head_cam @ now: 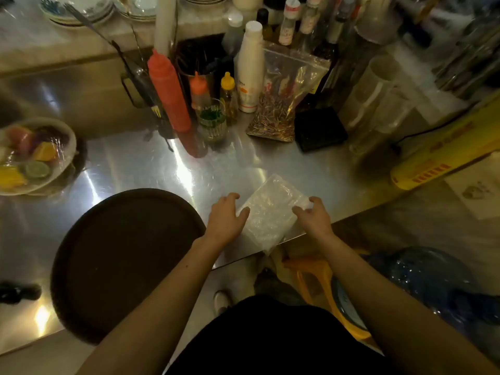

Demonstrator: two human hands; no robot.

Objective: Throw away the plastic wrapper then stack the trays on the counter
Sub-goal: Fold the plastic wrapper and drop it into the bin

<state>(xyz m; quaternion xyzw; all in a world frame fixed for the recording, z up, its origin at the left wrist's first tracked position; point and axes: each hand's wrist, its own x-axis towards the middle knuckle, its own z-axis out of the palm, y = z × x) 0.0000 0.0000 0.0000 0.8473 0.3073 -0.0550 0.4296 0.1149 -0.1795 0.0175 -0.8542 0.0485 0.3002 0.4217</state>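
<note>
A clear, crinkled plastic wrapper (271, 212) lies flat at the near edge of the steel counter (151, 163), one corner hanging over the edge. My left hand (226, 219) hovers at the wrapper's left side with fingers spread. At the wrapper's right side is my right hand (313, 216), fingers spread and curled, fingertips touching or nearly touching the plastic. Neither hand grips it. A round dark brown tray (121, 258) rests on the counter to the left of my left arm. No second tray is visible.
Sauce bottles (167, 90), a glass (212, 121), a zip bag of sticks (281, 104) and a black block (319, 129) crowd the back. A wrapped fruit plate (32, 155) sits left, a yellow film box (443, 155) right. Below the edge are an orange bag (316, 280) and a blue water jug (433, 280).
</note>
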